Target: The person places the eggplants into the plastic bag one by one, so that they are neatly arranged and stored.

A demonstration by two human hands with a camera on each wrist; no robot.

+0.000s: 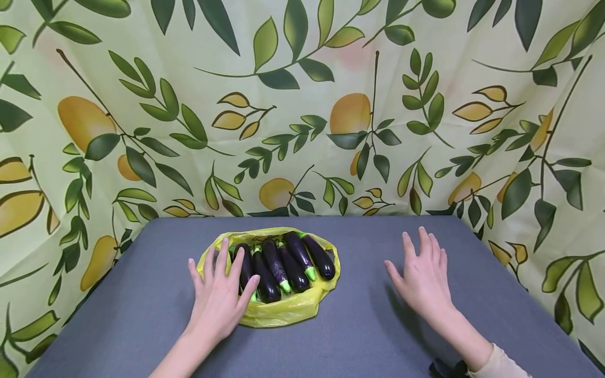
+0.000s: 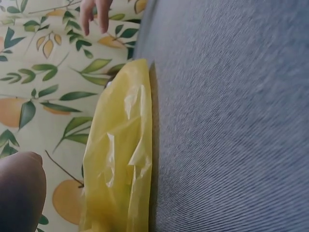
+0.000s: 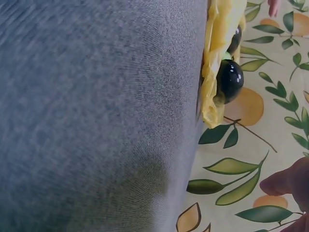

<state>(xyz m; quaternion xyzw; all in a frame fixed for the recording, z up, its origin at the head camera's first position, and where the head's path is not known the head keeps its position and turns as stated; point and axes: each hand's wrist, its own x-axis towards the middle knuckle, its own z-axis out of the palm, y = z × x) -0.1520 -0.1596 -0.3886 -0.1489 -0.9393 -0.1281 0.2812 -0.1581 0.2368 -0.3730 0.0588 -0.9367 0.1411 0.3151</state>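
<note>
Several dark purple eggplants [image 1: 271,262] with green stem ends lie side by side in a yellow plastic bag [image 1: 288,310], its mouth spread wide, left of the table's middle. My left hand [image 1: 217,294], fingers spread, overlaps the bag's left end in the head view and holds nothing. In the left wrist view the crinkled side of the bag [image 2: 118,154] stands on the table near a fingertip [image 2: 21,179]. My right hand [image 1: 423,281] hovers to the right of the bag with spread fingers and nothing in it. One eggplant's glossy round end [image 3: 230,81] shows at the bag's edge in the right wrist view.
A grey-blue cloth covers the table [image 1: 359,336]. Behind it and along both sides hangs a curtain [image 1: 302,157] printed with leaves and orange fruit. A black item [image 1: 446,368] lies by the right wrist at the front edge of the head view.
</note>
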